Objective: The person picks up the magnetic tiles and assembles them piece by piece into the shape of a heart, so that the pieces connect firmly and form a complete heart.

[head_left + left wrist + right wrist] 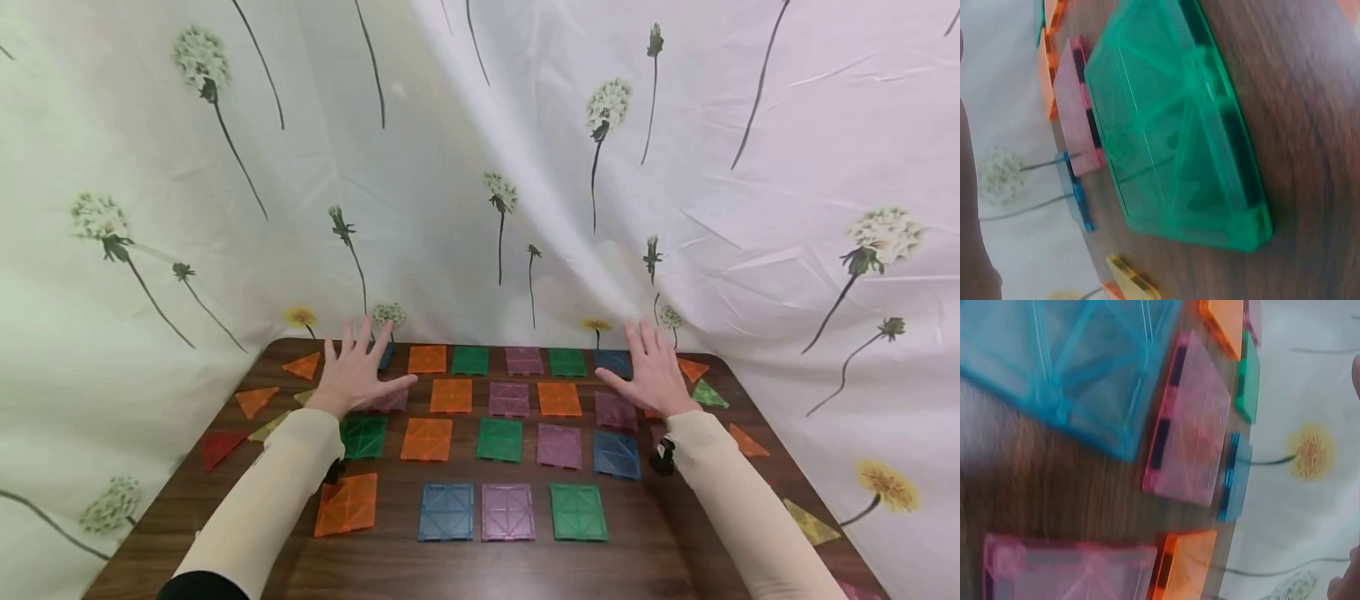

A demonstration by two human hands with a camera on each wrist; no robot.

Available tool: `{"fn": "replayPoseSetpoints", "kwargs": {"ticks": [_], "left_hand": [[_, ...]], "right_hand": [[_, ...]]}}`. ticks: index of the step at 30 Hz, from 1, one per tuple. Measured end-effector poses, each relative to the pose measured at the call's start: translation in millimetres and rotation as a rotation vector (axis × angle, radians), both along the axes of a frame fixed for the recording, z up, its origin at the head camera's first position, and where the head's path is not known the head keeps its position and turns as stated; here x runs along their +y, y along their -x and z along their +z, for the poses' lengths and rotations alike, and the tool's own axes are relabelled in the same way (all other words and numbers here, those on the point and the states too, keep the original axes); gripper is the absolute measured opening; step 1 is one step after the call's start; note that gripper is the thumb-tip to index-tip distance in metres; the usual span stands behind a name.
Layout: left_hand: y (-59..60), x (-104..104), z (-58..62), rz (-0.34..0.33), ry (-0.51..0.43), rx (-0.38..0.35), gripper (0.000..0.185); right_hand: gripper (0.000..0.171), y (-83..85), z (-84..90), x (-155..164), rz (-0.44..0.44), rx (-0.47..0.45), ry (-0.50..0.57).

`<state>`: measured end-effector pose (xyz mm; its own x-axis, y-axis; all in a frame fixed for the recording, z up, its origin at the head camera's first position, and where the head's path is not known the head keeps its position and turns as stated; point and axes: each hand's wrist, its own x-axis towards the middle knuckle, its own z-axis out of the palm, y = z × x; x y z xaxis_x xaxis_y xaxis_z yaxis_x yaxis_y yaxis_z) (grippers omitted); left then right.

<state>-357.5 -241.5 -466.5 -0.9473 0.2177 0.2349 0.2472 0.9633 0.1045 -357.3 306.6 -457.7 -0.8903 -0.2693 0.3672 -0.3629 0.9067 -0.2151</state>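
Observation:
Flat translucent square tiles lie in rows on a dark wooden table (660,550). My left hand (352,375) is spread with straight fingers over the back left tiles, above a purple tile (390,401) and beside a green tile (363,436). My right hand (654,375) is spread the same way at the back right, next to a purple tile (616,410) and a blue tile (615,361). Neither hand holds anything. The left wrist view shows the green tile (1179,125) close up. The right wrist view shows a blue tile (1066,362) and a pink tile (1191,425).
Triangular tiles lie along both sides: orange (256,400) and red (220,447) on the left, green (707,394) and yellow (810,522) on the right. A white dandelion-print cloth (480,167) hangs right behind and around the table. A front row holds a blue (446,511), a purple and a green square.

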Motion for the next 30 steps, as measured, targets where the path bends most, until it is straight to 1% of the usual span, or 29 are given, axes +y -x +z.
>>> {"fn": "replayPoseSetpoints", "kwargs": {"ticks": [5,11,17,21,25,30], "left_hand": [[-1.1,12.7,0.1,-0.050,-0.048,-0.010,0.114],[-7.4,32.8,2.2,-0.107,-0.098,-0.029,0.109],[-12.1,50.2,-3.6,-0.136,-0.165,-0.046,0.108],[-14.2,59.6,-8.8,-0.146,-0.207,-0.080,0.107],[-15.9,66.1,-13.0,-0.155,-0.239,-0.125,0.103],[-17.0,72.2,-14.7,-0.192,-0.293,-0.193,0.095]], "right_hand": [[0.106,-2.2,-1.6,-15.0,0.064,-0.055,0.041],[0.101,-6.2,-0.5,-38.5,0.127,-0.154,0.100],[0.095,-7.5,-7.1,-62.6,0.204,-0.231,0.137],[0.094,-7.5,-11.5,-77.6,0.246,-0.283,0.147],[0.091,-8.7,-13.9,-92.0,0.267,-0.317,0.150],[0.089,-8.2,-14.4,-106.9,0.295,-0.345,0.151]]}}
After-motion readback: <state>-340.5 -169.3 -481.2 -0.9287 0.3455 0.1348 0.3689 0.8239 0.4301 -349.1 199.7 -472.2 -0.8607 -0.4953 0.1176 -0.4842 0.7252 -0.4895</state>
